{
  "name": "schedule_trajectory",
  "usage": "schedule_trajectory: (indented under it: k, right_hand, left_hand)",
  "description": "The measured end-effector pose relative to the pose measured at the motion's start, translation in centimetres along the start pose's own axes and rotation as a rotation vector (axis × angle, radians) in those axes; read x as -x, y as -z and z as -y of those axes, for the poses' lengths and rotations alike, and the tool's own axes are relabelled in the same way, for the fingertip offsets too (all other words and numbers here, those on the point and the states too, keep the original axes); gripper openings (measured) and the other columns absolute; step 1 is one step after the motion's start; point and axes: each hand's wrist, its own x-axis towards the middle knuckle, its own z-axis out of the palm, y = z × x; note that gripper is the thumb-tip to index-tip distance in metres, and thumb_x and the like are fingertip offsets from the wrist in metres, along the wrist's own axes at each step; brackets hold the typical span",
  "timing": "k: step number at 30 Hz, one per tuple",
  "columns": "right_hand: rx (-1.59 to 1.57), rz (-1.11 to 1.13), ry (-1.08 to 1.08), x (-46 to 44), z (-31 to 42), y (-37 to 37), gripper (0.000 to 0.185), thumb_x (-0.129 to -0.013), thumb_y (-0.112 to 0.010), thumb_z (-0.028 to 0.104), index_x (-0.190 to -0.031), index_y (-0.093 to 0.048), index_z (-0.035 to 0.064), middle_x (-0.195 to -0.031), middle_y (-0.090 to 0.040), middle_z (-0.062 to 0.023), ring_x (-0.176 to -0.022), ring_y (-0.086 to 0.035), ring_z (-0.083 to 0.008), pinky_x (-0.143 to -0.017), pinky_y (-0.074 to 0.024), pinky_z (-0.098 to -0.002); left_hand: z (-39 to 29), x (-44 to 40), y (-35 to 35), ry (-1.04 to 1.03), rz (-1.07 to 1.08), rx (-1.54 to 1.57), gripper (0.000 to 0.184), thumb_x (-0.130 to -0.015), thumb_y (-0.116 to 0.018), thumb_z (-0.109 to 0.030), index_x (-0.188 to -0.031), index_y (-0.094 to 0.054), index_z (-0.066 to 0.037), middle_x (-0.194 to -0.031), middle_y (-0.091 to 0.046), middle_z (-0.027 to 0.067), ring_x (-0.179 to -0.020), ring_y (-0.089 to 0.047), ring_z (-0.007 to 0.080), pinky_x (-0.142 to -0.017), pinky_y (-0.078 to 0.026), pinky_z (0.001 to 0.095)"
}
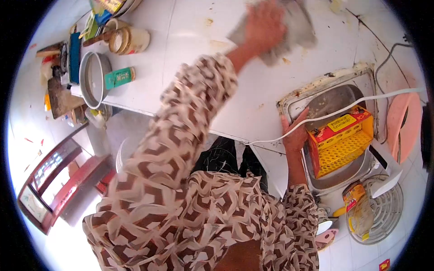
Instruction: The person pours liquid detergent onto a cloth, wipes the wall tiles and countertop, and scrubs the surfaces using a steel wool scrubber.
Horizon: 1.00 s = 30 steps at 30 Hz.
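My left hand (266, 27) reaches to the top of the view and presses a grey cloth (300, 22) against the white surface (194, 49). Motion blurs its fingers. Brown specks and smears lie around the cloth. My right hand (296, 132) grips the left rim of a worn metal tray (327, 184), its thumb and fingers around the edge. Inside the tray sits a red and yellow box (343, 142) with rows of holes. A white cable (332, 114) crosses above this hand and the tray.
At the left are a round metal pan (84, 77), a green box (120, 78) and a jar (129, 40). A pink object (403, 126) lies at the right, above a round wire rack (394, 205) holding a packet (356, 198). A red chair (79, 185) stands lower left.
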Motion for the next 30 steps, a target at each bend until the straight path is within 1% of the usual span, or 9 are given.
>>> schedule_trajectory:
  k: [1,6,8,10,14,16,18,28,30]
  right_hand:
    - [-0.046,-0.023,0.026,0.0,-0.5,-0.4,0.097,-0.083,-0.064,0.043,-0.145,-0.01,-0.0078,-0.14,-0.033,-0.0366,-0.124,-0.043,-0.0469,-0.099,-0.0415,-0.0452]
    - [-0.046,-0.04,0.044,-0.2,-0.5,-0.7,0.094,-0.084,-0.063,0.042,-0.145,-0.011,-0.0075,-0.142,-0.03,-0.0356,-0.127,-0.039,-0.0465,-0.103,-0.0369,-0.045]
    - [-0.023,-0.095,0.067,-0.1,-0.3,-0.4,0.091,-0.086,-0.062,0.043,-0.145,-0.014,-0.0062,-0.138,-0.035,-0.0365,-0.123,-0.043,-0.048,-0.099,-0.0398,-0.0457]
    - [-0.05,-0.096,0.102,-0.1,-1.5,-1.6,0.092,-0.085,-0.061,0.046,-0.145,-0.014,-0.0049,-0.141,-0.034,-0.034,-0.125,-0.042,-0.0463,-0.1,-0.0389,-0.0456]
    - [-0.071,-0.045,0.072,0.0,-2.3,-0.6,0.091,-0.085,-0.061,0.048,-0.145,-0.016,-0.0052,-0.138,-0.039,-0.0324,-0.121,-0.048,-0.0438,-0.096,-0.0422,-0.0448]
    - [0.017,-0.141,0.074,0.1,-2.9,-0.7,0.091,-0.084,-0.062,0.047,-0.144,-0.018,-0.0052,-0.135,-0.043,-0.0319,-0.118,-0.05,-0.0425,-0.094,-0.0439,-0.0441]
    - [-0.148,0.053,-0.096,0.1,-3.2,0.6,0.096,-0.079,-0.062,0.055,-0.146,-0.017,0.0016,-0.132,-0.049,-0.0265,-0.111,-0.057,-0.0389,-0.088,-0.0478,-0.0474]
    - [-0.213,-0.042,0.004,-0.5,-2.9,0.7,0.087,-0.086,-0.059,0.044,-0.145,-0.016,-0.0035,-0.139,-0.039,-0.028,-0.125,-0.045,-0.0398,-0.105,-0.0365,-0.0443]
    - [-0.302,-0.169,0.097,1.9,-4.8,1.2,0.069,-0.09,-0.056,0.028,-0.143,-0.024,-0.0029,-0.142,-0.037,-0.0256,-0.131,-0.039,-0.0364,-0.11,-0.0302,-0.0413]
  left_hand:
    - [-1.3,2.0,-2.3,-0.111,-0.138,-0.039,0.056,-0.095,-0.034,-0.041,-0.144,-0.035,-0.014,-0.152,-0.028,0.0117,-0.14,-0.026,0.0286,-0.112,-0.015,0.0542]
    - [0.4,12.7,-1.0,-0.229,-0.062,-0.053,0.063,-0.093,-0.041,-0.042,-0.148,-0.026,-0.016,-0.156,-0.019,0.0081,-0.143,-0.017,0.0268,-0.112,-0.012,0.0581]
    - [3.0,15.8,0.5,-0.082,0.127,-0.086,0.066,-0.093,-0.041,-0.043,-0.15,-0.02,-0.018,-0.158,-0.014,0.0071,-0.145,-0.012,0.0248,-0.111,-0.006,0.0614]
    - [7.2,19.6,0.7,0.059,0.106,-0.117,0.067,-0.092,-0.042,-0.042,-0.151,-0.02,-0.02,-0.158,-0.012,0.0072,-0.146,-0.009,0.0241,-0.11,-0.002,0.0634]
    - [12.6,28.8,-1.7,0.522,0.014,-0.171,0.064,-0.094,-0.039,-0.043,-0.15,-0.024,-0.016,-0.157,-0.014,0.0108,-0.145,-0.011,0.027,-0.111,-0.005,0.0615]
    - [11.8,30.4,-2.7,0.627,-0.054,-0.136,0.065,-0.096,-0.035,-0.047,-0.15,-0.022,-0.012,-0.157,-0.012,0.0131,-0.144,-0.012,0.0326,-0.11,-0.013,0.0619]
    - [8.3,28.9,-1.9,0.639,-0.026,-0.195,0.063,-0.097,-0.033,-0.047,-0.149,-0.025,-0.012,-0.156,-0.015,0.0142,-0.144,-0.013,0.0355,-0.108,-0.017,0.0623]
    - [-0.3,14.5,-6.0,-0.031,-0.117,-0.178,0.059,-0.097,-0.033,-0.046,-0.145,-0.034,-0.012,-0.156,-0.02,0.0087,-0.144,-0.015,0.0306,-0.112,-0.012,0.0558]
    - [-1.3,15.1,-6.6,-0.2,-0.055,-0.313,0.056,-0.097,-0.037,-0.043,-0.145,-0.035,-0.014,-0.156,-0.02,0.0075,-0.144,-0.015,0.0287,-0.113,-0.012,0.0535]
